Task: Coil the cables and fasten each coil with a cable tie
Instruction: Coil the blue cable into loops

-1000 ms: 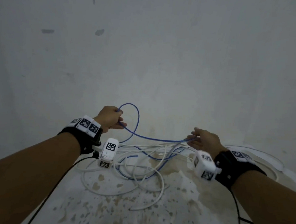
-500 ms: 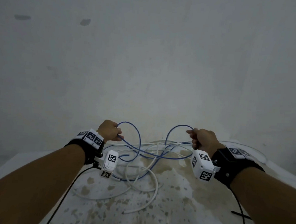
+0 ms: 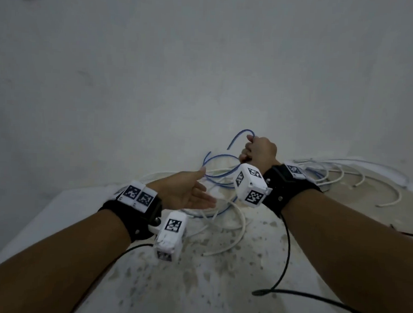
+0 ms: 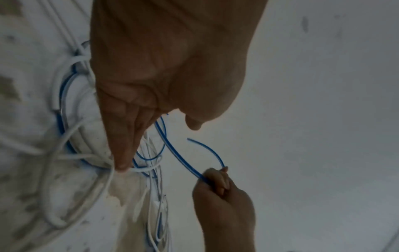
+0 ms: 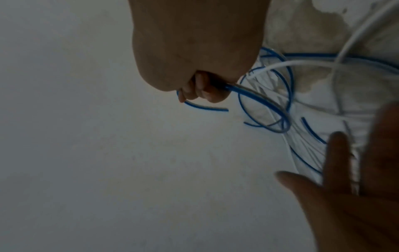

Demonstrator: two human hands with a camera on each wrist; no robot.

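A thin blue cable (image 3: pixel 234 139) loops up from a tangle on the stained table (image 3: pixel 218 276). My right hand (image 3: pixel 259 150) grips it in a fist, raised above the pile, with the cable's short free end curving out past the fingers (image 5: pixel 202 93). The same blue cable (image 4: pixel 179 157) (image 5: pixel 266 106) runs from that fist down into loose rings on the table. My left hand (image 3: pixel 189 191) is open, palm up and fingers straight, just left of the loops and holding nothing. Its fingers (image 4: pixel 122 136) hover over the mixed cables.
Several white cables (image 3: pixel 239 220) lie tangled with the blue one, and more white cables (image 3: pixel 343 173) curl at the back right. A black cord (image 3: pixel 283 263) trails from the right wrist across the table. A pale wall (image 3: pixel 205 72) stands close behind.
My left hand has let go of the blue loop and opened. My right hand has risen and moved toward the middle, still gripping the blue cable. The head view has shifted left.
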